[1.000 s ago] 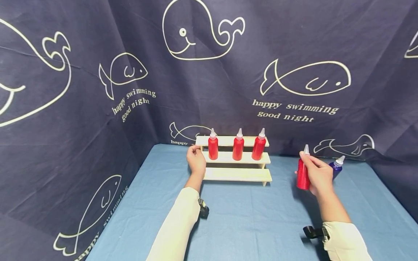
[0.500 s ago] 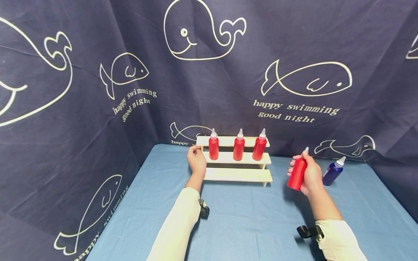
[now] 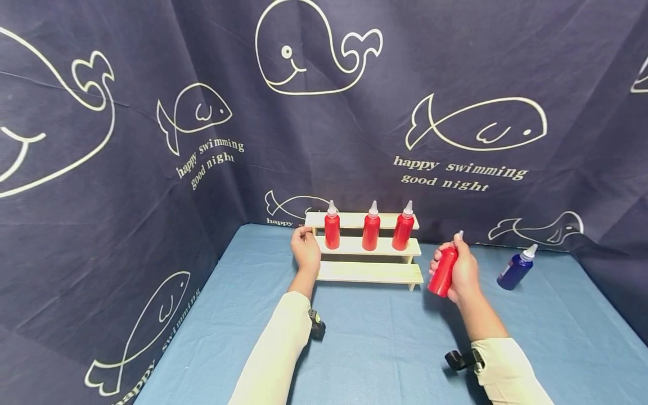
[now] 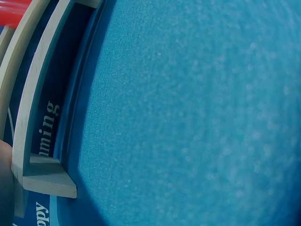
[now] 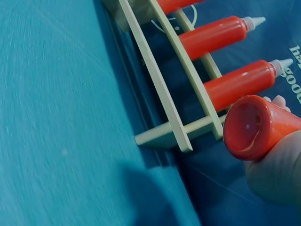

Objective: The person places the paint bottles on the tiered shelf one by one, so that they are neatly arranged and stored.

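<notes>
A red squeeze bottle (image 3: 443, 271) is gripped in my right hand (image 3: 464, 273), tilted, its white nozzle poking out above the thumb. The right wrist view shows its round base (image 5: 247, 127) close beside the shelf's end. My left hand (image 3: 306, 252) holds the left end of a three-step wooden shelf (image 3: 369, 272) with curled fingers. On the middle step stand three red squeeze bottles, one at the left (image 3: 332, 232), one near the middle (image 3: 370, 233) and one at the right (image 3: 402, 232). The left wrist view catches only an edge of the hand beside the shelf (image 4: 30, 103).
A blue squeeze bottle (image 3: 516, 268) with a white nozzle stands on the blue cloth (image 3: 374, 349) at the right. Behind the table hangs a dark fish-print curtain (image 3: 354, 135). Both wrists wear a small black camera, such as the right one (image 3: 459, 360).
My right hand has moved left toward the shelf with the red squeeze bottle, which has turned from upright to tilted. The blue bottle has come into full view. My left hand stays put.
</notes>
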The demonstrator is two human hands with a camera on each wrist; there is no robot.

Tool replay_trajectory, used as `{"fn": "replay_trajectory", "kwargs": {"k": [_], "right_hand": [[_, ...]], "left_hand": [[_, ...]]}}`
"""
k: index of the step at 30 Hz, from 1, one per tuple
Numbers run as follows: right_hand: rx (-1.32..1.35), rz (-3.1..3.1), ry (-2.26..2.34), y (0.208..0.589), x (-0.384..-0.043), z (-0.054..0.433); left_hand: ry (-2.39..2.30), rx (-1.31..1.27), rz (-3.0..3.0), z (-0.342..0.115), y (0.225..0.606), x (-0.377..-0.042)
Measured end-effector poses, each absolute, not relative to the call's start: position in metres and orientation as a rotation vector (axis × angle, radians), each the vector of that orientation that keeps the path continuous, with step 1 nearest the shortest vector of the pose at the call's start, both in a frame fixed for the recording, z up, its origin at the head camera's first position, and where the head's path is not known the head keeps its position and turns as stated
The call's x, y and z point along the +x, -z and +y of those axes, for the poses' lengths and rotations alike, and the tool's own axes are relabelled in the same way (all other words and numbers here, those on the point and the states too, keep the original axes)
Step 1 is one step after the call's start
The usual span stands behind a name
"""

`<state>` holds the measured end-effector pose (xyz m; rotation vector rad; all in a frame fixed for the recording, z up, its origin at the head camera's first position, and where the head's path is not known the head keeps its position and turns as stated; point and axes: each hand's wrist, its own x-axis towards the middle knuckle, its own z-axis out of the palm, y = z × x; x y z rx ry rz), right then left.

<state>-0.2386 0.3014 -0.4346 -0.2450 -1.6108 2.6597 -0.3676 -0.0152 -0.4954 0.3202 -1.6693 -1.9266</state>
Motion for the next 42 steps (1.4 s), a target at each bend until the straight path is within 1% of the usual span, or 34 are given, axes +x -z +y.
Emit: {"fn": "replay_trajectory", "kwargs": {"k": [10,20,27,37,42], "right_hand": [[-0.264,-1.606,-2.627,0.441,-0.248,0.281],[-0.186,-1.616,-2.414,0.447,-0.255,0.262],[-0.202,-1.607,-2.293,0.450,-0.258,0.249],[-0.141,-1.738,-2.015,0.459,-0.258,0.235],[-0.034,-1.783,-1.979,0.467,-0.259,0.232]], "left_hand": [[1.920,0.313,-1.668,-0.015,0.495,-0.367],[1.917,0.307,-1.666,-0.015,0.493,-0.365],[1.915,0.301,-1.659,-0.014,0.494,-0.365],[1.924,0.293,-1.649,-0.014,0.495,-0.366],[1.929,0.289,-1.643,-0.014,0.494,-0.366]]}}
